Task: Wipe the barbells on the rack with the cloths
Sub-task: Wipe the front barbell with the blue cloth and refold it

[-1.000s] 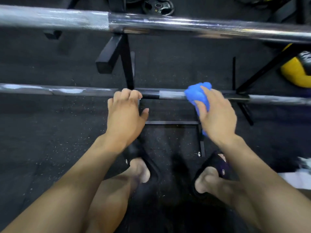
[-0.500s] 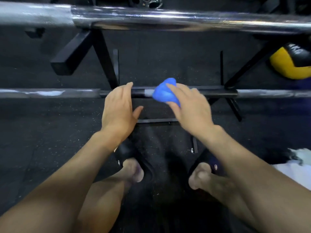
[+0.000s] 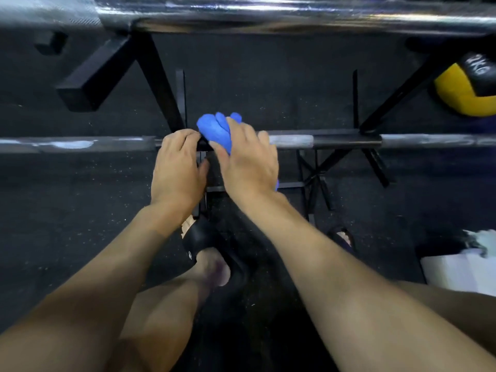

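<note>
A: What is the biggest thing here?

B: The black rack (image 3: 158, 84). It holds two bars so they stay off the floor (image 3: 67, 210). The top bar (image 3: 295, 12) is at twelve o'clock. The low bar (image 3: 402, 140) is in the middle. Both lie long from nine o'clock to three o'clock.

A: What do the hands do?

B: The left hand (image 3: 178, 167) curls its fingers over the low bar, I think to keep it from rolling. The right hand (image 3: 248, 159) grips the blue cloth (image 3: 216, 130) and presses it on the bar, right beside the left hand.

A: And at two o'clock?

B: A yellow ball (image 3: 461, 89).
</note>
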